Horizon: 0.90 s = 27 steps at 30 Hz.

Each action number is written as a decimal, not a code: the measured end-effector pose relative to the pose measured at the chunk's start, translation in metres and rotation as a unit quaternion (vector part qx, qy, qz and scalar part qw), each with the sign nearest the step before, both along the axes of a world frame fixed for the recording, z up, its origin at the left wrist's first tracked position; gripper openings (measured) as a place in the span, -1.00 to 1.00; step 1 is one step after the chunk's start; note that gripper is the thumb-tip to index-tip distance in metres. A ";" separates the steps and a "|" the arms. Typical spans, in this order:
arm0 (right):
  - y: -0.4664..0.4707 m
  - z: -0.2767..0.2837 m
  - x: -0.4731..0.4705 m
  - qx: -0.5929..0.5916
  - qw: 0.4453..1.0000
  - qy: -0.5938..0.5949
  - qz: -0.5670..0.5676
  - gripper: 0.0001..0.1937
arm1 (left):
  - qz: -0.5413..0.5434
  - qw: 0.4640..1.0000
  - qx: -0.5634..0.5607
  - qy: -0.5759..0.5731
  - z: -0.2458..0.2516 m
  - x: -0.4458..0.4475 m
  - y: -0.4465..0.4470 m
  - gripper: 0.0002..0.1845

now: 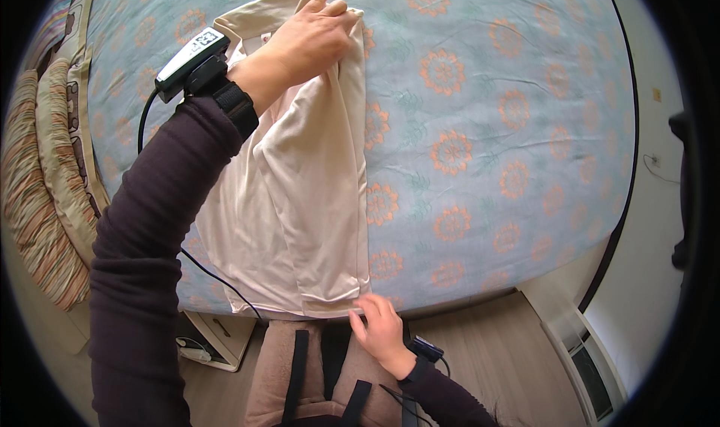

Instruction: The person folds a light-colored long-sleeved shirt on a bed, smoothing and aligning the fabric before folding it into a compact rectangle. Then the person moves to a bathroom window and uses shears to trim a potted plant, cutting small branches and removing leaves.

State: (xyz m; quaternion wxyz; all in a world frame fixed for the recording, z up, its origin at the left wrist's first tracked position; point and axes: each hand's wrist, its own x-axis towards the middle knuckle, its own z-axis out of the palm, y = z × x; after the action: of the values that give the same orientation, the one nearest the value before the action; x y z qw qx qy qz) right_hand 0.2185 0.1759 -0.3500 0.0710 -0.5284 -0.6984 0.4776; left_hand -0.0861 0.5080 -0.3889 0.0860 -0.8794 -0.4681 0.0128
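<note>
A cream long-sleeved top (pixel 315 185) lies on the bed, its collar end (pixel 253 19) away from me and its hem towards me. One sleeve is folded in lengthwise over the body, along the right side. My left hand (pixel 309 36) reaches across the collar to the top right corner, its fingers bent on the fabric there; the fingertips are partly hidden. At the lower right corner of the hem is my right hand (pixel 379 325), thumb and forefinger apart beside the cloth edge.
A light blue sheet with orange flowers (pixel 450 151) covers the bed. Striped pillows (pixel 53 190) line the left side. Below the bed edge stand a small drawer cabinet (pixel 222 337) and my legs (pixel 281 365). A cable (pixel 219 280) hangs from my left wrist device (pixel 194 61).
</note>
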 end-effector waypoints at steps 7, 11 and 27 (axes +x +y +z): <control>0.051 -0.035 -0.069 0.122 0.989 -0.028 -0.082 -0.39 | -0.080 0.982 -0.158 -0.069 0.021 -0.001 0.005 -0.83; 0.049 -0.043 -0.060 -0.032 0.995 -0.021 -0.091 -0.54 | -0.069 0.983 -0.170 -0.011 0.029 -0.008 0.009 -0.76; 0.015 -0.040 -0.023 -0.073 0.996 0.013 -0.046 -0.84 | 0.067 0.996 -0.043 0.033 -0.020 0.015 0.043 -0.88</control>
State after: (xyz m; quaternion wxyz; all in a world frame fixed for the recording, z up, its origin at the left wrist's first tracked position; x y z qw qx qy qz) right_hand 0.1958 0.1910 -0.3902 0.0628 -0.5577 -0.6355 0.5302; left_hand -0.0712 0.5515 -0.4092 0.0624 -0.8482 -0.5216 0.0672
